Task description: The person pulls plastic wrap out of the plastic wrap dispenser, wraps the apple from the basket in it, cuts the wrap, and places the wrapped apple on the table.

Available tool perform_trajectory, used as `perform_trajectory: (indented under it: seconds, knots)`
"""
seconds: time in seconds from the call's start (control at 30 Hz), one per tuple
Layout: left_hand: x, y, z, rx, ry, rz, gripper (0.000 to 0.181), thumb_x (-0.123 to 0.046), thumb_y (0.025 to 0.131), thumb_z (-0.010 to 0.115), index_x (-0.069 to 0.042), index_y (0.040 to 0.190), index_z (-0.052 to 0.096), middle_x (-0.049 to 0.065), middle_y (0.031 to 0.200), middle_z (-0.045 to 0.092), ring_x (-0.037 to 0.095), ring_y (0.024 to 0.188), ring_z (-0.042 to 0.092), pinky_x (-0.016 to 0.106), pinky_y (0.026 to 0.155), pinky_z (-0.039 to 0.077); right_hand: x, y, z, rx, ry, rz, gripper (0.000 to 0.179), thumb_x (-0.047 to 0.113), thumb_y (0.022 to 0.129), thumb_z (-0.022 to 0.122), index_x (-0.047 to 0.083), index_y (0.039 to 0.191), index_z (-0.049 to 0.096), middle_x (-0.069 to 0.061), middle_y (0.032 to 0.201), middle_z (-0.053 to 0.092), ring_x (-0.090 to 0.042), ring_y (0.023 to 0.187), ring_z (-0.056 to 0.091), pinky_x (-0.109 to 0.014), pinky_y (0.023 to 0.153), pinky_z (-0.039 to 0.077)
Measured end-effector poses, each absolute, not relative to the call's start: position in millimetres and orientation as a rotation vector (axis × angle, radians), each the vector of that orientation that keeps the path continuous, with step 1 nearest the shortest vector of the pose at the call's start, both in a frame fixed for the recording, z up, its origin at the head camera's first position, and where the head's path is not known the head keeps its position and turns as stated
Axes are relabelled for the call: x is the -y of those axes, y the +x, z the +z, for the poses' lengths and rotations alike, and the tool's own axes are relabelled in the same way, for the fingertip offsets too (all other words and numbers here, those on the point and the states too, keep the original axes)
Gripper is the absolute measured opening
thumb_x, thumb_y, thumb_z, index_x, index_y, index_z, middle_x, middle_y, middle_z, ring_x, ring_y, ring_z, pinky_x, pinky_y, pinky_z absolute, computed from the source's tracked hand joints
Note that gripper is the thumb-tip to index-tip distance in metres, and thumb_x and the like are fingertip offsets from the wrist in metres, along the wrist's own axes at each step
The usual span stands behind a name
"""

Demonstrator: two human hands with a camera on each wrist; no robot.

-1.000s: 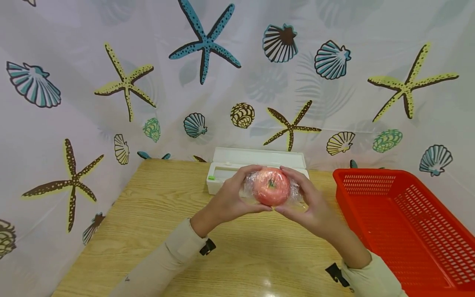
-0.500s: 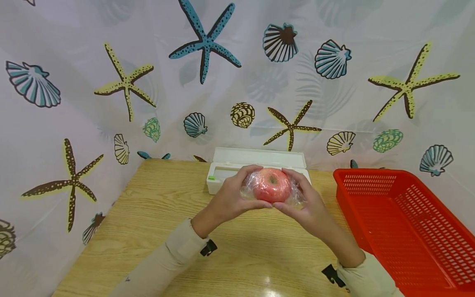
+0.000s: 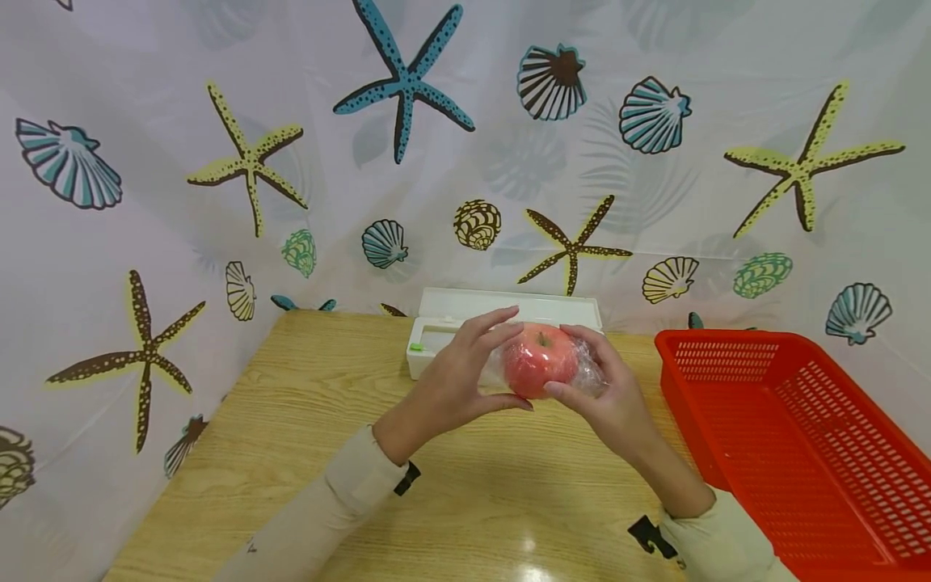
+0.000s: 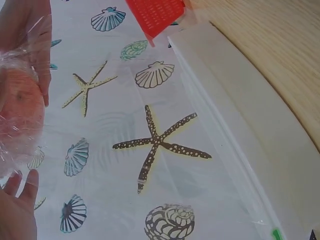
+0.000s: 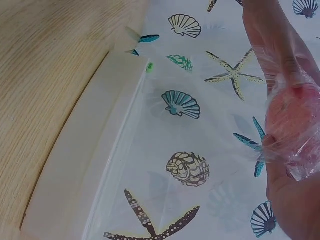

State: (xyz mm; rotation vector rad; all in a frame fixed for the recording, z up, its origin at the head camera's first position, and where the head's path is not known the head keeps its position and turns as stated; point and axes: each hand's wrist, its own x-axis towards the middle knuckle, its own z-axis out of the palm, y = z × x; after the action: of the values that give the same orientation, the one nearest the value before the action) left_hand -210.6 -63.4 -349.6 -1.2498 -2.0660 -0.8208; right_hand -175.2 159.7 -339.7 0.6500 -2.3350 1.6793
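A red apple (image 3: 540,365) wrapped in clear plastic film (image 3: 591,372) is held up in front of me, stem side showing. My right hand (image 3: 621,408) grips it from the right, thumb on its near side and fingers behind. Around its left side my left hand (image 3: 447,384) is spread, index finger raised and thumb stretched below the apple. In the right wrist view, a left finger reaches the film at the apple (image 5: 292,112). Behind the hands stands a long white box (image 3: 423,361) with its lid (image 3: 502,305) up and a small green tab.
A red perforated plastic basket (image 3: 716,335) stands at the right of the wooden table (image 3: 320,404). Behind the table hangs a white curtain (image 3: 436,186) printed with starfish and shells.
The apple has tilted and shifted slightly right. My left hand's fingers have loosened and spread away from it, while my right hand keeps its grip.
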Motion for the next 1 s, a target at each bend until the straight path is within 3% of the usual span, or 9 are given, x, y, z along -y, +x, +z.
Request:
perform_trajectory:
  seconds: [0.23, 0.7, 0.9, 1.0]
  knots:
    - [61.9, -212.8, -347.5, 1.93, -1.302, -0.625, 0.079, -0.031, 0.072, 0.08, -0.013, 0.134, 0.033, 0.013, 0.139, 0.034, 0.027, 0.131, 0.032, 0.033, 0.104, 0.033, -161.2, -177.3, -335.2, 2.351, 0.581, 1.737, 0.054, 0.012, 0.084, 0.069, 0.015, 0.132, 0.045, -0.008, 0.127, 0.046, -0.029, 0.106, 0.049, -0.028, 0.076, 0.053]
    - [61.8, -210.5, -346.8, 1.879, -1.371, -0.694, 0.078, -0.025, 0.071, 0.082, -0.009, 0.132, 0.037, 0.015, 0.13, 0.04, 0.024, 0.122, 0.04, 0.028, 0.098, 0.039, -167.4, -176.2, -331.4, 2.509, 0.662, 1.763, 0.055, 0.021, 0.088, 0.064, 0.02, 0.137, 0.038, -0.01, 0.128, 0.044, -0.033, 0.108, 0.05, -0.036, 0.078, 0.053]
    - [62.2, -209.5, -349.2, 1.888, -1.34, -0.734, 0.077, -0.026, 0.071, 0.082, -0.007, 0.133, 0.041, 0.013, 0.128, 0.043, 0.023, 0.121, 0.042, 0.028, 0.097, 0.041, -166.9, -172.3, -325.8, 2.507, 0.762, 1.719, 0.069, 0.012, 0.084, 0.068, 0.026, 0.141, 0.031, -0.007, 0.133, 0.04, -0.03, 0.11, 0.049, -0.032, 0.077, 0.053]
    - [62.5, -209.1, -350.5, 1.916, -1.315, -0.78, 0.077, -0.027, 0.07, 0.083, -0.006, 0.133, 0.043, 0.012, 0.129, 0.044, 0.022, 0.121, 0.042, 0.027, 0.097, 0.041, -165.3, -165.1, -316.2, 2.444, 0.868, 1.554, 0.077, 0.002, 0.079, 0.072, 0.017, 0.142, 0.03, -0.009, 0.138, 0.037, -0.029, 0.117, 0.044, -0.029, 0.084, 0.05]
